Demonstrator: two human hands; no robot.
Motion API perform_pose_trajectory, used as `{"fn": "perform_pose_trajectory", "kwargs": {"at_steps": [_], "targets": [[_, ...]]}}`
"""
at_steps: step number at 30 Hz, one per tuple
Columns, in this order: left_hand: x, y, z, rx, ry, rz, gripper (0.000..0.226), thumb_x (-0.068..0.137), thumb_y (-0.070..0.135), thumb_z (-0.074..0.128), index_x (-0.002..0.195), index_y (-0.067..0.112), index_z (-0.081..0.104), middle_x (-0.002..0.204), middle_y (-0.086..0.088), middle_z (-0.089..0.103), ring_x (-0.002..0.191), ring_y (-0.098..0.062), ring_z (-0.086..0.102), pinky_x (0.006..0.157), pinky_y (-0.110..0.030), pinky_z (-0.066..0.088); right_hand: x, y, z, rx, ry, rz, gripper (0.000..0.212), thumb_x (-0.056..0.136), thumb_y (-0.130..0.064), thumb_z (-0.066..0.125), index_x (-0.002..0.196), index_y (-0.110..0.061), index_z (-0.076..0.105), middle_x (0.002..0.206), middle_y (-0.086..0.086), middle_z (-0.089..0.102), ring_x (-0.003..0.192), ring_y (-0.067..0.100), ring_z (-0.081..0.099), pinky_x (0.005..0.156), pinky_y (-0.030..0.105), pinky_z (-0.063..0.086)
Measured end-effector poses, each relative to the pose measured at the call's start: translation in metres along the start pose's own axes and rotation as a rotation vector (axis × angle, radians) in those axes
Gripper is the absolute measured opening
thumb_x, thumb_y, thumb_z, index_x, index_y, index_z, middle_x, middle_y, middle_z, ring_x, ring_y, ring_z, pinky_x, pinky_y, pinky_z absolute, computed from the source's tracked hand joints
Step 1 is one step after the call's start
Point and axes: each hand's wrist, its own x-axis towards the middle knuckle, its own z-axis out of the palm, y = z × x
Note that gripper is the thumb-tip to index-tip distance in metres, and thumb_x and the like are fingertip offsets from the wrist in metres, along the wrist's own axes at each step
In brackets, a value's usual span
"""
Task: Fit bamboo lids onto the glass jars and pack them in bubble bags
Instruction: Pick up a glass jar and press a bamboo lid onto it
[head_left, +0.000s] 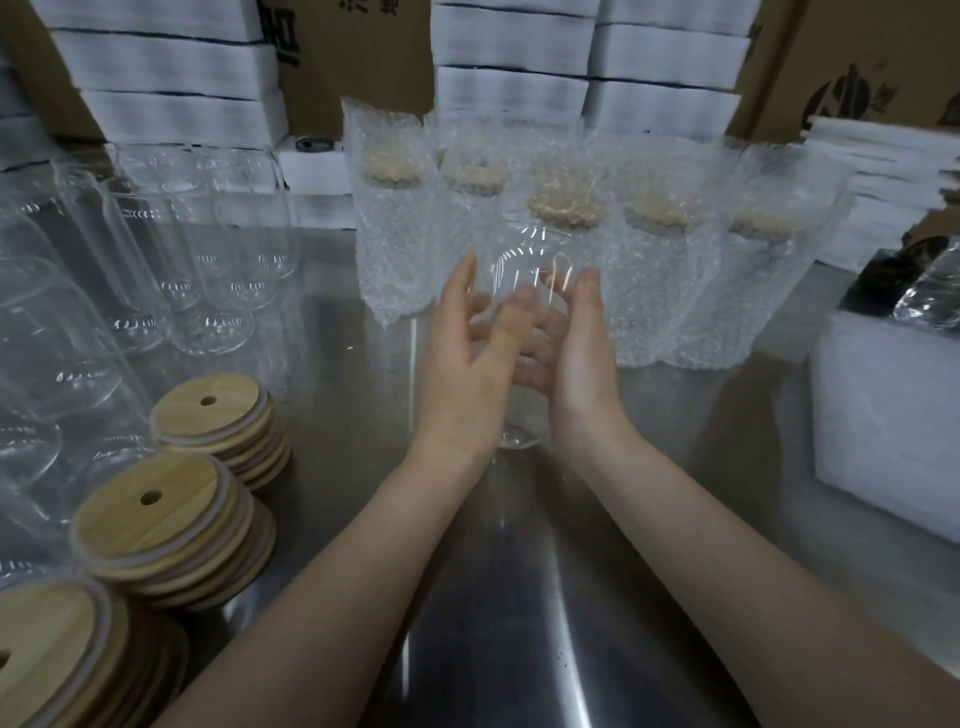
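I see both hands meeting over the middle of the steel tabletop (509, 597), cupped around one clear glass jar (527, 262) held above the surface. My left hand (467, 358) wraps it from one side, thumb up, and my right hand (579, 364) cradles it from the other, fingers curled beneath. The jar has no lid on it. Stacks of bamboo lids (208, 415) sit near-left beside the empty jars (156, 234). Behind the hands stands a row of bubble bags (395, 249) with lidded jars inside.
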Motion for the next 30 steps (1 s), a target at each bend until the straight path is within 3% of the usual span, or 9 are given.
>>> {"fn": "perform_pose_trajectory", "kwargs": {"at_steps": [3,6,9,13,17,22,25,27,30], "targets": [[-0.001,0.001,0.001,0.051,0.028,-0.044,0.095,0.070,0.049,0.079,0.148,0.020,0.035,0.121,0.008,0.056,0.107,-0.004,0.063,0.092,-0.022,0.052,-0.002,0.004,0.004,0.022,-0.004,-0.013,0.046,0.105,-0.046,0.025,0.130,-0.020,0.053,0.117,0.011,0.068,0.106,0.030,0.068,0.087,0.041,0.057],[0.005,0.002,-0.008,0.006,0.052,-0.073,0.078,0.076,0.032,0.083,0.143,0.017,0.045,0.117,0.001,0.066,0.100,-0.010,0.069,0.091,-0.033,0.056,0.000,0.006,0.000,0.064,-0.042,0.025,0.043,0.105,-0.047,0.025,0.122,-0.025,0.057,0.097,-0.002,0.074,0.088,0.018,0.073,0.068,0.026,0.058],[0.007,0.002,-0.014,-0.108,-0.027,-0.100,0.070,0.075,0.034,0.075,0.136,0.011,0.051,0.112,-0.008,0.071,0.096,-0.020,0.072,0.093,-0.044,0.056,0.004,0.003,-0.006,0.111,-0.077,0.066,0.050,0.104,-0.052,0.022,0.116,-0.026,0.062,0.105,-0.002,0.075,0.097,0.018,0.073,0.077,0.032,0.060],[0.007,0.000,-0.014,-0.300,-0.098,-0.112,0.046,0.079,0.029,0.067,0.118,0.023,0.045,0.092,-0.009,0.074,0.077,-0.026,0.069,0.071,-0.038,0.058,0.007,-0.004,-0.010,0.223,-0.120,0.167,0.059,0.103,-0.056,0.020,0.113,-0.019,0.064,0.092,-0.005,0.075,0.077,0.016,0.068,0.070,0.031,0.055],[0.009,0.000,-0.013,-0.345,-0.129,-0.142,0.038,0.080,0.035,0.062,0.112,0.025,0.047,0.090,-0.009,0.075,0.073,-0.025,0.070,0.064,-0.033,0.057,0.005,-0.006,-0.010,0.316,-0.144,0.217,0.059,0.102,-0.058,0.023,0.108,-0.017,0.065,0.081,-0.004,0.071,0.058,0.012,0.063,0.056,0.025,0.051],[0.005,0.000,-0.012,-0.125,0.003,0.011,0.039,0.093,0.031,0.060,0.123,0.008,0.057,0.114,-0.010,0.061,0.081,-0.004,0.068,0.067,-0.018,0.054,0.005,-0.007,-0.009,0.216,-0.109,0.193,0.062,0.101,-0.060,0.021,0.115,-0.019,0.064,0.105,0.008,0.073,0.108,0.034,0.068,0.097,0.052,0.051],[0.002,0.002,-0.013,0.106,0.069,0.118,0.039,0.095,0.037,0.055,0.132,0.026,0.054,0.120,-0.009,0.055,0.097,-0.009,0.064,0.082,-0.027,0.055,0.001,-0.010,-0.007,0.139,-0.066,0.157,0.059,0.101,-0.059,0.019,0.113,-0.020,0.061,0.090,0.009,0.076,0.082,0.031,0.074,0.080,0.046,0.058],[0.000,0.004,-0.008,0.077,0.046,0.114,0.042,0.096,0.035,0.055,0.138,0.026,0.051,0.122,-0.010,0.057,0.100,-0.005,0.062,0.082,-0.019,0.052,0.000,-0.010,-0.005,0.128,-0.011,0.099,0.054,0.103,-0.055,0.019,0.110,-0.020,0.060,0.076,0.004,0.075,0.065,0.022,0.072,0.062,0.035,0.058],[-0.004,0.004,0.003,0.097,-0.043,0.034,0.081,0.080,0.056,0.066,0.148,0.025,0.035,0.135,-0.003,0.049,0.117,-0.007,0.055,0.089,-0.013,0.048,-0.001,-0.010,-0.001,0.119,0.061,0.021,0.046,0.104,-0.049,0.024,0.102,-0.020,0.059,0.068,0.000,0.070,0.060,0.017,0.067,0.053,0.027,0.054]]}}
